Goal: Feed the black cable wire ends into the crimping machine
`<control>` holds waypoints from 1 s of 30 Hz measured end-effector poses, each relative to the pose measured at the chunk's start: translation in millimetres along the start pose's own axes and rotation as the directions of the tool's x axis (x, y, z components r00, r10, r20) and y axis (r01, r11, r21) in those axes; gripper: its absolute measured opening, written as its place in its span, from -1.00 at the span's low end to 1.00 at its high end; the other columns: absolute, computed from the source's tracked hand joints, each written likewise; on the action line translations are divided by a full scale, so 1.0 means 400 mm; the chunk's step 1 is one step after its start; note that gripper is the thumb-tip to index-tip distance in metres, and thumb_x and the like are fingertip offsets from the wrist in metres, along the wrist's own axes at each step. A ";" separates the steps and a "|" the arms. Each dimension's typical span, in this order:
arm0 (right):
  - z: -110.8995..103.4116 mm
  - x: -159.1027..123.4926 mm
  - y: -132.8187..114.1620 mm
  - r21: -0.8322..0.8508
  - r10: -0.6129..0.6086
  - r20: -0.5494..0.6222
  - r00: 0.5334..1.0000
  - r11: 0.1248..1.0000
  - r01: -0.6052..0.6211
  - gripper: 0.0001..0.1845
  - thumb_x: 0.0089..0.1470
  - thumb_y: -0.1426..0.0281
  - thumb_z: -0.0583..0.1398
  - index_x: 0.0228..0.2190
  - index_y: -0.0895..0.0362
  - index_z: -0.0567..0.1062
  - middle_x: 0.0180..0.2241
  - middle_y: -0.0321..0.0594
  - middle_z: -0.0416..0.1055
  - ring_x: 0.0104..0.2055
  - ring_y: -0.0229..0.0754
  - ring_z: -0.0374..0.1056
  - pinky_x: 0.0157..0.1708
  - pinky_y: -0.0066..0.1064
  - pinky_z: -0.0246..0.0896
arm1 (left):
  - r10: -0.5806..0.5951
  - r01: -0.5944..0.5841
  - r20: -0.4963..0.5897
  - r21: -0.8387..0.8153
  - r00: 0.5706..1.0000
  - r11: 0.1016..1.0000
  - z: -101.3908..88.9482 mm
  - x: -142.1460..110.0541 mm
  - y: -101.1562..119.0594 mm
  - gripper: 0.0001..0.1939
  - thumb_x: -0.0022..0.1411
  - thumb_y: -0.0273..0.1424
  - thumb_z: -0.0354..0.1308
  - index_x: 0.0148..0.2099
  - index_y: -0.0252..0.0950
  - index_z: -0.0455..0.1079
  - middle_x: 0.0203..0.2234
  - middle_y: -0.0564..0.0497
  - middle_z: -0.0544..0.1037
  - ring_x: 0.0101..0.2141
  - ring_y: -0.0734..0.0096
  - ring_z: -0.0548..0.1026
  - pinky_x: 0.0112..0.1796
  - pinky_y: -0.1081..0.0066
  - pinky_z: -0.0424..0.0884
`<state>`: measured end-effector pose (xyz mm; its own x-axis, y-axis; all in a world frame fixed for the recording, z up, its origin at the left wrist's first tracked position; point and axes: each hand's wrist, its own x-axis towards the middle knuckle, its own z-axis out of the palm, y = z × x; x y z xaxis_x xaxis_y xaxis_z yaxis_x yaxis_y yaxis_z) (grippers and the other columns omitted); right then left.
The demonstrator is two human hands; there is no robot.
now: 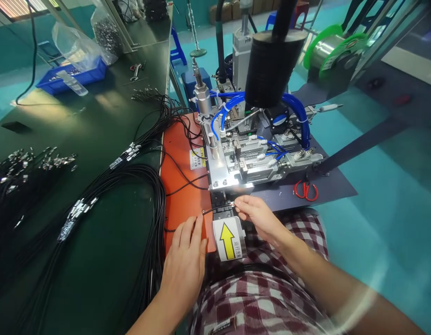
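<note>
My right hand (255,215) pinches the metal-tipped end of a thin black cable (217,208) between thumb and fingertips, just in front of the machine's lower edge. The cable runs left from there and passes beneath the fingers of my left hand (185,244). That hand lies over an orange plate (182,158), fingers stretched forward and the thumb apart; its underside is hidden. Between my hands sits a metal block labelled with a yellow arrow (228,240). Directly ahead stands a bench machine (222,172) with metal cylinders and blue air tubes.
Bundled black cables (155,195) cover part of the green table (100,270) on my left. A blue tray (74,77) and a wrench (135,72) lie farther back. Red-handled scissors (306,190) rest at the machine's right; behind stands a green wire spool (335,51). A black hose nozzle (271,70) hangs overhead.
</note>
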<state>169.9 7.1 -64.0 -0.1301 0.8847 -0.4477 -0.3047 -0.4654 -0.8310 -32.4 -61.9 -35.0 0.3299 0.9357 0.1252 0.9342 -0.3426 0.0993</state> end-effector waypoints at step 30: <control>0.008 -0.002 0.018 -0.064 -0.119 -0.011 0.993 0.991 0.118 -0.58 -0.18 0.06 0.31 -0.56 0.15 0.38 -0.61 -0.40 0.27 -0.62 -0.34 0.11 -0.54 -0.41 -0.03 | -0.009 0.007 -0.016 -0.115 1.000 0.993 0.012 0.034 0.011 -0.56 0.35 -0.45 -0.14 0.24 -0.30 0.12 0.03 -0.20 0.38 0.01 0.15 0.34 -0.04 0.10 0.36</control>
<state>164.7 3.1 -68.7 -0.0821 0.9334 -0.3492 -0.2565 -0.3584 -0.8976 -23.0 -50.2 -37.6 0.3194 0.9373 0.1397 0.9147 -0.3435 0.2132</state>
